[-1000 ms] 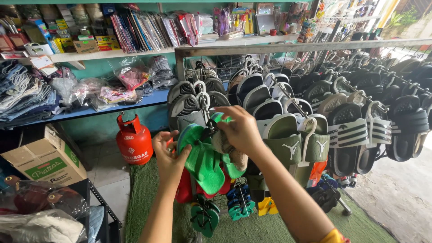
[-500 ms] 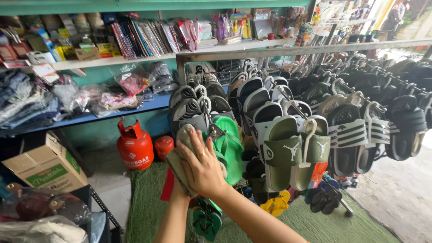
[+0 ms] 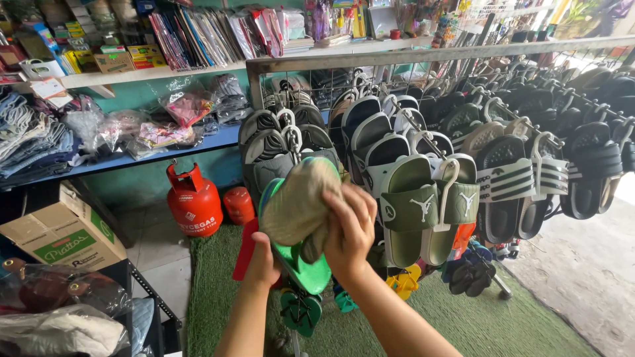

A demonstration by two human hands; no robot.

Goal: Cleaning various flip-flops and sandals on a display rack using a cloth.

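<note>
My right hand [image 3: 348,228] grips an olive-tan sandal [image 3: 299,201] by its edge, sole side toward me, in front of a wire rack. My left hand [image 3: 263,261] sits below it, holding bright green flip-flops [image 3: 305,271] from underneath. Both sandals hang close to the front left of the rack [image 3: 370,58], beside grey slides [image 3: 271,149] and olive green slides [image 3: 413,205] on white hooks.
Rows of black and white slides [image 3: 516,172] fill the rack to the right. A red gas cylinder [image 3: 193,201] stands on the floor at left, by a cardboard box [image 3: 63,231]. Shelves of books and bagged goods [image 3: 165,39] line the back. Green turf [image 3: 218,291] covers the floor.
My right hand has turned the olive-tan sandal up in front of the green flip-flops, which it covered flat before. The view has shifted closer and slightly lower.
</note>
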